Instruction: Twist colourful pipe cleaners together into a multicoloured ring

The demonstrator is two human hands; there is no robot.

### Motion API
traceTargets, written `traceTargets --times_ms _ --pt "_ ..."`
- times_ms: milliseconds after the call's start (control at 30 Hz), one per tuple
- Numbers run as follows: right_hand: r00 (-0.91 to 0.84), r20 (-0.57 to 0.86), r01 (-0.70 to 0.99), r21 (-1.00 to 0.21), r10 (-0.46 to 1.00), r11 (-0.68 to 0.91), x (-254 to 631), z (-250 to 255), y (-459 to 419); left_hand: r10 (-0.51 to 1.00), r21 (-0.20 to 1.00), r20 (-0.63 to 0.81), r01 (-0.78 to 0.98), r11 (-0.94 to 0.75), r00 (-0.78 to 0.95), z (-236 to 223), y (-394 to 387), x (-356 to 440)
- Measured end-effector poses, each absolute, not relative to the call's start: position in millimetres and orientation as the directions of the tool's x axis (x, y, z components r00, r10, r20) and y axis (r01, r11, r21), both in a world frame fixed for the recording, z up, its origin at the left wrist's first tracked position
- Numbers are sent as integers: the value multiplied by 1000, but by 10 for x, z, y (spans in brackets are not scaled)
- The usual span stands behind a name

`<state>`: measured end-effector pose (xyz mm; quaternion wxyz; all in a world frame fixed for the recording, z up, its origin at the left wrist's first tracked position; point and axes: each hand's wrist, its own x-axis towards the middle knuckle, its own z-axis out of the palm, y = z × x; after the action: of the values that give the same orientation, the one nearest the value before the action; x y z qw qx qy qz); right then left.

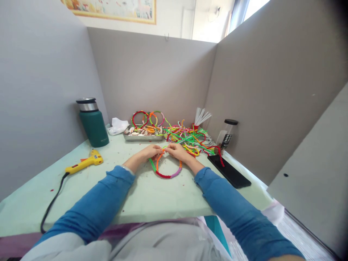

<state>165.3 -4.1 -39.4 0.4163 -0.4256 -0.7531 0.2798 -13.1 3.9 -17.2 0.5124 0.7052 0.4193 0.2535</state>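
In front of me a ring of pipe cleaners (163,176), coloured red, purple, orange and green, stands over the table. My left hand (152,151) pinches its upper part from the left, at an orange and green piece. From the right, my right hand (176,150) is closed on the same upper stretch, its fingertips almost touching those of my left. My fingers cover part of the top of the ring, so the exact joint there cannot be made out.
A metal tray (144,138) of shells, with finished-looking rings behind it, adjoins a tangled pipe cleaner pile (187,136). Left are a yellow glue gun (84,163) and green bottle (94,125); right, a black phone (230,172) and clear bottle (227,134). Grey partitions (152,72) enclose the table.
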Motion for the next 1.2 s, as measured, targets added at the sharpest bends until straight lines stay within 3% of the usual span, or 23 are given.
traceTargets --times_ms 167,633,1200 --pt "-288 372 417 -781 882 465 1650 -389 -49 852 844 35 441 -305 522 -211 65 -133" --pt "-301 383 434 -760 873 483 1664 -418 12 763 365 366 672 -644 533 -243 144 -152" --pt "-260 377 398 -797 889 455 1658 -438 24 693 286 456 645 -709 559 -227 163 -178"
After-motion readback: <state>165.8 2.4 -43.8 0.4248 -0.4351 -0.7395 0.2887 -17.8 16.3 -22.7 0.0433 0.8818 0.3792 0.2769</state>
